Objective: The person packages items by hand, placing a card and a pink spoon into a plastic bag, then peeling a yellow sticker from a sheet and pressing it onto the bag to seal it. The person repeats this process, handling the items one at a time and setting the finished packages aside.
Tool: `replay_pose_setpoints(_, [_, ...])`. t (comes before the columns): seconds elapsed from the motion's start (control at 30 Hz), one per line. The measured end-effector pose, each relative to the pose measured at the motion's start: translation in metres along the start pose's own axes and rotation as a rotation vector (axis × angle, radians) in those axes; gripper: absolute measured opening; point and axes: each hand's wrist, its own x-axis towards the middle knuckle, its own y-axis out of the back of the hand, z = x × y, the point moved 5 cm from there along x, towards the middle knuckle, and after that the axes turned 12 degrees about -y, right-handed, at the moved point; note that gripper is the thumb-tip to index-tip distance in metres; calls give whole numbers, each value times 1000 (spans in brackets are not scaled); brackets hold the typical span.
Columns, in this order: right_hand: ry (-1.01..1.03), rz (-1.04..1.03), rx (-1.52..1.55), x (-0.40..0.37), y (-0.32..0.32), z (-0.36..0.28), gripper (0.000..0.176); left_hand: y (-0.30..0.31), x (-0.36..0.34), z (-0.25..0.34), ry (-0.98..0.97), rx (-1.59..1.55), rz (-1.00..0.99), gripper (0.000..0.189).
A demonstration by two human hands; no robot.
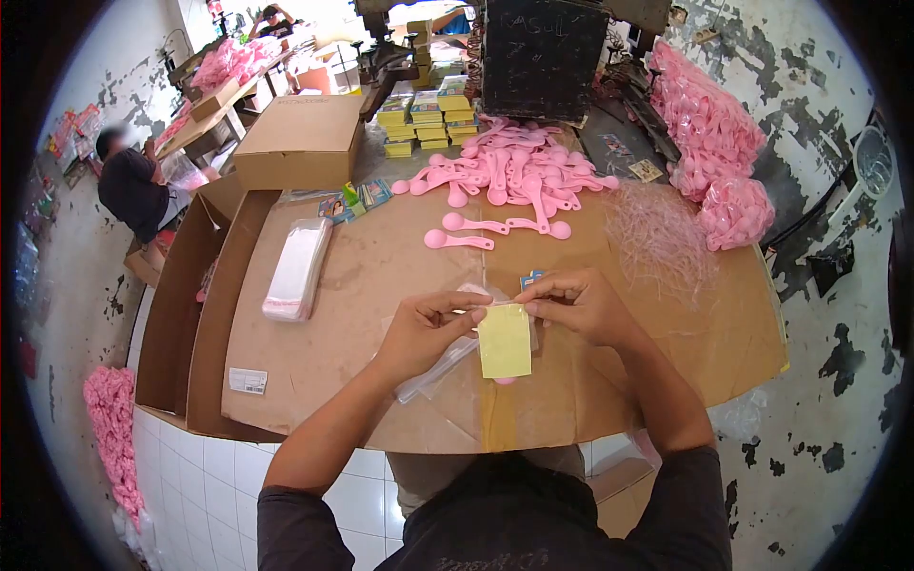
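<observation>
A small clear plastic bag with a yellow card in or against it hangs between my hands above the front of the table. My left hand pinches its upper left corner. At the upper right, the fingertips of my right hand are pressed together on the bag's edge. A bit of pink shows below the card; the rest of that piece is hidden. Under my left hand lie flat clear bags. Beyond my hands are loose pink measuring spoons and a small printed card.
A heap of pink spoons covers the table's back, before stacked yellow cards. A bundle of clear bags lies left, thin plastic strips right. Cardboard boxes line the left edge. Another person sits farther left.
</observation>
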Motion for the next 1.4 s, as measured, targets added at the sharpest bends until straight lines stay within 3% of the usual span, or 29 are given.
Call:
replay_pose_setpoints(0.3, [38, 15, 68, -5, -8, -6, 32, 4, 0, -2, -36, 45, 20, 26])
replay_pose_setpoints(0.47, [-62, -171, 65, -3, -15, 5, 32, 9, 2, 7, -89, 3, 60, 27])
replay_pose_setpoints(0.57, [-63, -175, 70, -1, -12, 0, 30, -5, 4, 27, -161, -147, 234, 25])
replay_pose_setpoints(0.67, [-48, -152, 116, -4, -11, -13, 30, 5, 2, 9, -25, 1, -55, 22])
replay_pose_setpoints(0.7, [-45, -146, 141, -4, -11, -17, 30, 13, 1, 11, -9, 22, -35, 22])
replay_pose_setpoints(0.77, [16, 37, -116, -3, 5, -21, 31, 35, 3, 18, 19, 72, 11, 21])
replay_pose_setpoints(0.8, [48, 130, -241, -3, 15, -22, 32, 60, 5, 20, -102, 49, 229, 20])
replay_pose_setpoints(0.87, [-14, 138, -203, -5, 38, -16, 35, 107, 0, 42, -376, -8, 616, 29])
replay_pose_setpoints(0.9, [-47, 144, -184, -6, 47, -12, 36, 133, -2, 47, -558, -262, 783, 40])
replay_pose_setpoints(0.93, [-47, 161, -299, -7, 52, -14, 38, 132, -3, 77, -622, -301, 818, 52])
replay_pose_setpoints(1.0, [-49, 195, -535, -11, 60, -21, 41, 139, -1, 64, -609, -346, 859, 46])
replay_pose_setpoints(1.1, [49, 191, -752, -8, 70, 9, 43, 116, 6, 28, -289, 106, 584, 42])
replay_pose_setpoints(1.17, [40, 136, -712, -4, 66, 21, 40, 78, 11, 11, -178, 528, 286, 39])
replay_pose_setpoints(1.23, [-19, 127, -673, -3, 65, 22, 38, 44, 10, 5, -210, 834, 72, 43])
replay_pose_setpoints(1.33, [-164, 177, -557, -4, 66, 25, 34, 28, 8, -14, -253, 962, -66, 45])
replay_pose_setpoints(1.4, [-217, 212, -412, -5, 70, 29, 29, 28, 10, -18, -234, 925, -43, 37])
